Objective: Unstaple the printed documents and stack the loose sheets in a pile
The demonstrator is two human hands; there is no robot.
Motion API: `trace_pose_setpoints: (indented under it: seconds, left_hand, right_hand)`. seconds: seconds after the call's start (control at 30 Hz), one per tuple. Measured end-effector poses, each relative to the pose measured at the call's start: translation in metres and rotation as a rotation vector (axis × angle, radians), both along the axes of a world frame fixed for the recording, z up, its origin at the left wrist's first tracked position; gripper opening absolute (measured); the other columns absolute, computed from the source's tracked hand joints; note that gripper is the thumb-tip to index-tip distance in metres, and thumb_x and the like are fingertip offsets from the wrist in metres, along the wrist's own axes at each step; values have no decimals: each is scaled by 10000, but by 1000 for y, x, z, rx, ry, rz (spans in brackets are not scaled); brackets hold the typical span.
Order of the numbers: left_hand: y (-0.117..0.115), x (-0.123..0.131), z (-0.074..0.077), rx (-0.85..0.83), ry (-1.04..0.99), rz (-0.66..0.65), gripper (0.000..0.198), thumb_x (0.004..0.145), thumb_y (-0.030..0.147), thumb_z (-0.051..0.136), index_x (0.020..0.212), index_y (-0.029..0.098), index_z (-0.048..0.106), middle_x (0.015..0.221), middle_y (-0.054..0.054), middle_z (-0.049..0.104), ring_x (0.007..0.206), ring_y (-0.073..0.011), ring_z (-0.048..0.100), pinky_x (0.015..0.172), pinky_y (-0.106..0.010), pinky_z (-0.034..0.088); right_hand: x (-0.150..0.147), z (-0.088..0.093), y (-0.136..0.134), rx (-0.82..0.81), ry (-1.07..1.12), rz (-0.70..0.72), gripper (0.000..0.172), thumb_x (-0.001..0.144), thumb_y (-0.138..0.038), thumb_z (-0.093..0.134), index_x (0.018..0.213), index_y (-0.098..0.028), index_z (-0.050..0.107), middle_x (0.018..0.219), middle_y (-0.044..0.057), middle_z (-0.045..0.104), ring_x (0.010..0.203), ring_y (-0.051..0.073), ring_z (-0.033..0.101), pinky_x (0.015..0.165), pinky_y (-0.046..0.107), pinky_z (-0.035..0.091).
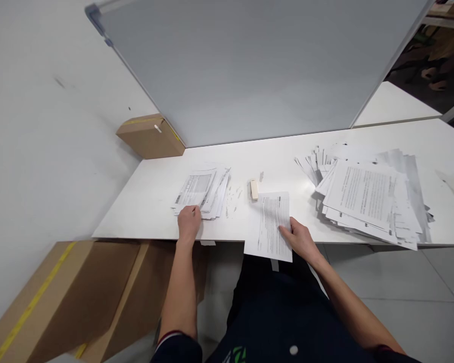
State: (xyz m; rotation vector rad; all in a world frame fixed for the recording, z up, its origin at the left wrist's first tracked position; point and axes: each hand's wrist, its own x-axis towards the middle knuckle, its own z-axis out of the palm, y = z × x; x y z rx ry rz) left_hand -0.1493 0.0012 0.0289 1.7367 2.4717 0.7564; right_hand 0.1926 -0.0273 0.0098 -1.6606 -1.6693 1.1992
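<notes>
My left hand [189,222] is closed, its curled fingers at the near edge of a small pile of printed papers [196,187] on the left part of the table. Whether a sheet is pinched in them is hidden. In my right hand [300,238] is a printed paper sheet [269,227], held by its right side with the thumb on top. The sheet's lower end sticks out past the table's front edge. Just beyond its top lies a small cream-coloured block [254,190].
A larger, untidy heap of printed papers [366,196] covers the right part of the white table [234,156]. Behind stands a whiteboard [257,70]. One cardboard box [151,137] sits at the back left corner; bigger cardboard boxes [91,282] stand below on the left.
</notes>
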Motion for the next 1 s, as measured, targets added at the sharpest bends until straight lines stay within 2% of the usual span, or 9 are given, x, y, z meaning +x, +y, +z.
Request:
trace_pose_setpoints:
  seconds: [0.07,0.13,0.23,0.3,0.43,0.6,0.77,0.9,1.0]
  left_hand:
    - [-6,11,11,138,-193,75,178,721,268,471,718,159,611,765,-65,619,743,-184,557,762,-329,430]
    - [-15,28,26,252,-505,123,149,688,280,534,748,165,608,722,-26,612,696,-151,560,709,-291,455]
    - [-30,61,53,390,-1089,67,131,671,286,585,739,177,559,718,4,613,691,-133,584,646,-261,478]
    - [-40,81,68,419,-1367,-5,103,675,253,595,735,184,547,765,3,630,774,-140,602,708,-269,489]
    - [-61,108,78,487,-1561,-3,108,724,253,552,817,214,590,883,3,651,947,-155,584,822,-256,478]
    - [-85,131,48,406,-1621,161,163,750,280,530,869,194,599,950,-32,649,1010,-191,564,870,-295,470]
    - [-107,150,9,178,-1733,158,100,736,259,566,720,163,543,906,-49,644,952,-182,584,848,-321,475]
    - [-125,156,-14,21,-1713,193,131,739,300,570,720,177,528,910,-65,634,892,-183,600,728,-301,504]
    - [-133,152,-30,-105,-1589,204,179,711,351,593,723,182,535,790,-45,619,709,-154,598,531,-243,471]
  right_hand:
    - [0,0,1,-4,13,-4,242,786,-429,421,828,-203,497,756,27,579,679,189,549,531,271,383]
    - [0,1,2,-6,22,-6,238,782,-425,427,820,-201,498,753,24,578,690,193,551,544,276,391]
    - [3,1,4,-9,67,-28,236,778,-411,433,830,-195,511,776,27,586,729,202,556,590,296,415]
    - [5,1,2,-46,161,-31,241,781,-390,435,882,-191,528,835,36,603,778,208,566,631,313,439]
    - [8,0,-10,-206,418,8,272,786,-351,460,997,-199,539,961,52,620,842,218,585,696,349,477]
    - [8,-5,-29,-366,643,-41,343,788,-372,485,1079,-197,531,979,62,634,836,218,602,711,363,496]
    - [10,-9,-38,-474,696,-137,365,805,-435,462,1076,-202,533,888,55,645,736,191,602,587,311,498]
    - [8,-7,-40,-481,762,-142,448,832,-541,342,1054,-215,554,826,58,648,682,198,600,566,332,498]
    - [6,-6,-41,-381,750,-132,379,804,-487,457,1068,-230,549,938,53,645,789,212,609,671,361,508]
